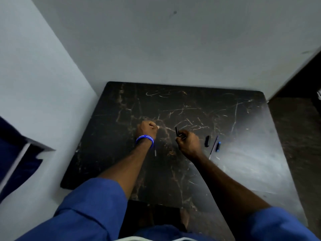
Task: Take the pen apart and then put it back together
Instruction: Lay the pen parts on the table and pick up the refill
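Both forearms were bare from the elbow down, each emerging from a loose blue sleeve pushed up with soft folds. The left hand had a blue band at the wrist, printed with small white lettering, only partly legible. Nearer the body than the band, more blue cloth showed.

- Dark marble-patterned tabletop, scratched.
- Near its right edge lie a black pen piece, a thin refill and a blue-tipped piece.
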